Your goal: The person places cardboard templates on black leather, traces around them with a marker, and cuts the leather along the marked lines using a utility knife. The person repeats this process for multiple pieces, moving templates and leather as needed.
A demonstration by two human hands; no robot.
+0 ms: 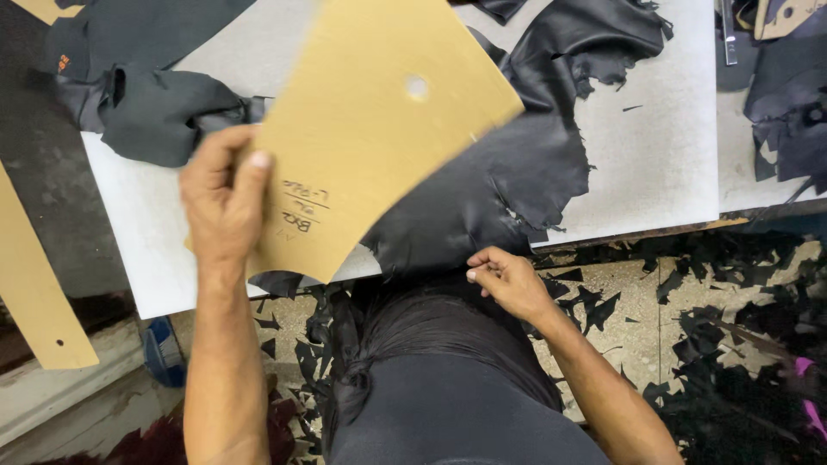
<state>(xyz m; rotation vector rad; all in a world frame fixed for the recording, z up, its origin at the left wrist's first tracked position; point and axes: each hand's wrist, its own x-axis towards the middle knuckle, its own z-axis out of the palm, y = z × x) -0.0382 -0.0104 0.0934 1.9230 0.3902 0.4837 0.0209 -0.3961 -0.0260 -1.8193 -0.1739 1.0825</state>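
My left hand point(222, 200) grips a tan cardboard pattern piece point(379, 120) by its lower left corner and holds it above the white table point(655, 146). The card has a small round hole and handwritten marks. Under it lies a large black leather hide point(525, 164) with ragged edges, draped over the table's front edge. My right hand point(508, 277) pinches the hide at that front edge, fingers curled on the leather.
More black leather point(146, 103) is bunched at the table's far left, and dark pieces point(788, 112) lie at the right. A long tan card strip point(34, 293) leans at the left. Black leather offcuts point(732, 344) litter the floor.
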